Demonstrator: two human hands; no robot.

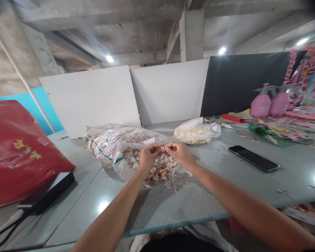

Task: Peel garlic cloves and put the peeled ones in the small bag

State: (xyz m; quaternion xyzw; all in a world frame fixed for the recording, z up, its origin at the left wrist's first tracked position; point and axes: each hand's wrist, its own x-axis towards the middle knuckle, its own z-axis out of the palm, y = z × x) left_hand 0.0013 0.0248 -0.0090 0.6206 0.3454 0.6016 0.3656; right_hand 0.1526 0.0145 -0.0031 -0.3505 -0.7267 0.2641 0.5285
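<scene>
My left hand (148, 156) and my right hand (180, 153) meet above a heap of garlic cloves, both with fingers pinched together. Between the fingertips is a small pale garlic clove (162, 147), partly hidden. Unpeeled garlic cloves (161, 172) lie loose on the table just below the hands, among scraps of papery skin. Behind and left of my left hand, a large clear plastic bag (115, 141) lies on its side with its mouth towards the heap. Beyond my right hand sits a smaller clear bag of pale peeled cloves (193, 135).
A black phone (253, 158) lies on the grey table (178, 208) to the right. A red bag (23, 154) and a black box with cables (48, 192) stand at left. Pink spray bottles (261, 105) and craft scraps are at back right. White and black boards stand behind.
</scene>
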